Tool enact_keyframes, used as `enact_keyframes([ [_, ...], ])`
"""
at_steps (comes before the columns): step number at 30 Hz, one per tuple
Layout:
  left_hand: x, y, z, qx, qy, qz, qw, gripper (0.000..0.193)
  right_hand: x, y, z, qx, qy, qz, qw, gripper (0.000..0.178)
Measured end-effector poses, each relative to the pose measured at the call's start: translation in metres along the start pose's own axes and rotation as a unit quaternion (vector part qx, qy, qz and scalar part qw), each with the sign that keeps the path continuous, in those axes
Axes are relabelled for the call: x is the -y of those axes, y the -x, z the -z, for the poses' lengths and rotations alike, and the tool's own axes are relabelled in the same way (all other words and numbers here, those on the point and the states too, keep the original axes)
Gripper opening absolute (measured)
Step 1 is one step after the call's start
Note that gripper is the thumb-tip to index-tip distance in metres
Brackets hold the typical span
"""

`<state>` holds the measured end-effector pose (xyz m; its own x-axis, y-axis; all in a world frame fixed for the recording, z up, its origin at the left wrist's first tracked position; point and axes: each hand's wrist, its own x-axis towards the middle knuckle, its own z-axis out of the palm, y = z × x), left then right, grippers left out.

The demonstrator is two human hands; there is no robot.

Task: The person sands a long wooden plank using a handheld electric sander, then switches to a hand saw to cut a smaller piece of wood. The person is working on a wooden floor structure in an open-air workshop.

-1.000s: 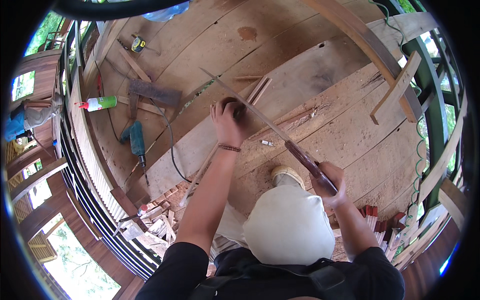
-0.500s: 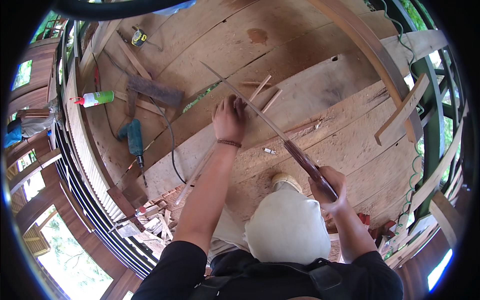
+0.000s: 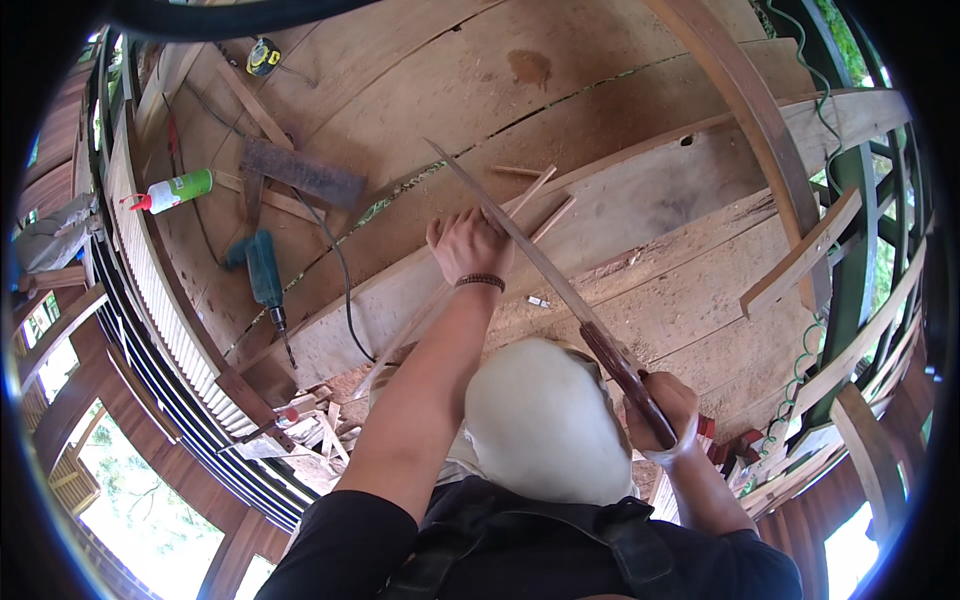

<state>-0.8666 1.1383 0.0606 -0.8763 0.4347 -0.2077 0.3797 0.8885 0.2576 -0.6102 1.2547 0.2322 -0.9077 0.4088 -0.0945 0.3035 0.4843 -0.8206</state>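
Note:
My right hand is wrapped round the dark brown handle of a long, straight-handled saw. Its narrow blade slants away to the far left, seen almost edge-on, so the teeth do not show. Just left of the blade, my left hand presses down with bent fingers on a thin wooden strip lying across a thick plank. The blade hides part of that strip, and my left fingertips are close to the blade. A second short strip lies beside it, right of the blade.
At the left lie a teal drill, a green and white bottle, a dark wooden block and a tape measure. A black cord runs near my left arm. Curved timber stands at the right; offcuts lie lower left.
My right hand has drawn the saw back toward me and slightly right. My left hand appears a little farther right and nearer, still on the strip. The whole view has shifted slightly.

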Motion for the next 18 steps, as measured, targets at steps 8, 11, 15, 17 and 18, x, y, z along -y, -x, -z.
enact_keyframes([
  [8,0.001,-0.001,-0.002,0.004,0.0,-0.004,1.0,0.024,-0.006,0.003,0.008,0.007,-0.002,0.028,1.0,0.015],
  [11,0.002,0.0,-0.001,-0.008,0.005,-0.02,1.0,0.023,-0.009,-0.017,-0.002,-0.01,-0.019,0.036,0.999,0.016],
  [15,0.007,0.002,-0.007,-0.027,0.008,-0.027,0.999,0.023,-0.006,-0.008,0.002,0.004,-0.03,0.0,1.0,0.014],
  [17,0.003,0.001,-0.006,-0.017,0.001,-0.017,1.0,0.023,0.003,0.002,0.015,0.008,0.011,0.02,1.0,0.01],
  [18,0.002,0.0,-0.006,-0.013,-0.003,-0.013,1.0,0.023,0.006,0.002,0.015,0.007,0.002,0.002,1.0,0.012],
])
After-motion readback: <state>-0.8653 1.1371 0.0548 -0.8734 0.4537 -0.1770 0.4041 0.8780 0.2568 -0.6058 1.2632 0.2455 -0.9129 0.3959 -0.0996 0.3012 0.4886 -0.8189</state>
